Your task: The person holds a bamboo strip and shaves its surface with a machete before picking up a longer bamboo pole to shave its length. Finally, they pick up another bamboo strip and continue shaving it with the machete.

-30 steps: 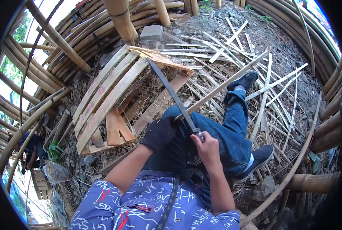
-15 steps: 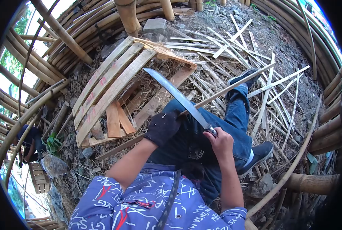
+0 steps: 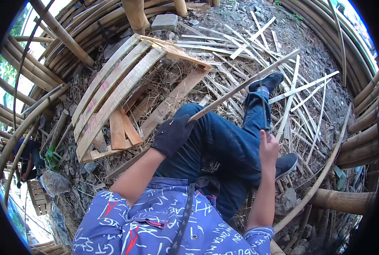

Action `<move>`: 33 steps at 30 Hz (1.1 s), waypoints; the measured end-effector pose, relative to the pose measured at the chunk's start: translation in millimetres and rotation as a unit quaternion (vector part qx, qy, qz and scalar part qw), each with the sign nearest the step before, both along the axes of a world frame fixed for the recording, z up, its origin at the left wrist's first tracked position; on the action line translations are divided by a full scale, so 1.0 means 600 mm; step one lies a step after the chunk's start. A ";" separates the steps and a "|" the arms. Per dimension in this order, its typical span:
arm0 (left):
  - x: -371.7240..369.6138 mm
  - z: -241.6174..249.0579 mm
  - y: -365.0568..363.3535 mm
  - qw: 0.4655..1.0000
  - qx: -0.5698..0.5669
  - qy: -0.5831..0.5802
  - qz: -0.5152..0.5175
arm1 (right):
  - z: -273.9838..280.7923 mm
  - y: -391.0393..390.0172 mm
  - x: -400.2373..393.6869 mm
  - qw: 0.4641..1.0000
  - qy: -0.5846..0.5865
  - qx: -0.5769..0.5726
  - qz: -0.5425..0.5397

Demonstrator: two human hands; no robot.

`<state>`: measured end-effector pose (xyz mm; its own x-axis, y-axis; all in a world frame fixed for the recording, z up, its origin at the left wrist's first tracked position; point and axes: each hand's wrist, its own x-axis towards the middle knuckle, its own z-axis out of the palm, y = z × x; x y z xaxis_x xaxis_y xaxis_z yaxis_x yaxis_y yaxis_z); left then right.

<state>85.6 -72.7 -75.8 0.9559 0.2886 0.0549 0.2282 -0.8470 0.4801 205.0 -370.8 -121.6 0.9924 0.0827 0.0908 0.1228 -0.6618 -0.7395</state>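
My left hand (image 3: 173,135), in a dark glove, is closed around a long thin bamboo strip (image 3: 244,84) that slants over my thigh toward the upper right. Its lower end runs down to the left beneath my left wrist. Bare and closed, my right hand (image 3: 269,148) grips the handle of a long knife (image 3: 264,111) over my lower leg. The blade is seen nearly edge-on, pointing up and away from me, apart from the strip.
A wooden pallet (image 3: 117,86) leans beyond my left hand. Many split bamboo strips (image 3: 291,100) lie on the rubble ground. Bamboo poles (image 3: 346,201) surround the place. Part of another person (image 3: 30,157) shows at the far left, by a small crate (image 3: 38,197).
My right hand has moved right with the knife, whose blade has swung off the strip and turned edge-on. The view has shifted slightly; my left hand still holds the strip.
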 end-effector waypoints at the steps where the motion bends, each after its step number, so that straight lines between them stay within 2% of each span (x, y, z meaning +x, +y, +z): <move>1: 0.003 0.003 -0.005 1.000 0.001 0.006 0.012 | 0.016 0.022 -0.016 0.999 0.003 0.029 0.028; 2: 0.005 0.004 -0.009 1.000 0.002 0.014 0.022 | 0.033 0.046 -0.034 0.997 0.006 0.059 0.054; 5: 0.007 0.003 -0.008 0.999 0.032 0.043 -0.001 | 0.052 0.110 -0.063 0.992 0.042 0.053 0.108; 7: 0.002 0.003 -0.015 0.999 0.030 0.030 0.010 | 0.037 0.143 -0.065 0.986 -0.005 -0.017 0.169; 12: -0.009 0.003 -0.011 0.999 0.040 0.007 0.011 | -0.006 0.136 -0.039 0.975 -0.063 -0.101 0.189; 17: 0.002 -0.005 -0.013 0.999 0.037 0.002 -0.032 | -0.021 0.112 -0.023 0.969 -0.093 -0.112 0.199; 21: -0.003 -0.001 -0.003 0.999 0.037 -0.004 -0.011 | -0.038 0.085 0.004 0.971 -0.085 -0.161 0.155; 25: -0.003 -0.007 -0.001 0.999 0.039 0.014 -0.023 | -0.061 0.049 0.014 0.965 -0.086 -0.188 0.162; 27: 0.000 -0.012 0.003 0.998 0.045 0.002 -0.035 | -0.060 0.038 0.016 0.970 -0.076 -0.171 0.154; 30: -0.003 -0.016 0.009 0.999 0.033 -0.019 -0.015 | -0.083 -0.013 0.044 0.984 -0.020 -0.160 0.073; 31: -0.003 -0.014 0.010 0.999 0.044 -0.011 -0.015 | -0.083 -0.029 0.052 0.979 -0.008 -0.197 0.051; 33: -0.003 -0.015 0.008 0.998 0.050 -0.005 -0.023 | -0.084 -0.060 0.066 0.990 -0.006 -0.141 0.004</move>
<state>83.7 -68.2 -84.7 0.9672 0.2374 0.0907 0.1841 -0.9005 0.3939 244.6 -406.8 -172.3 0.9907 0.1138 0.0749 0.1362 -0.8409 -0.5238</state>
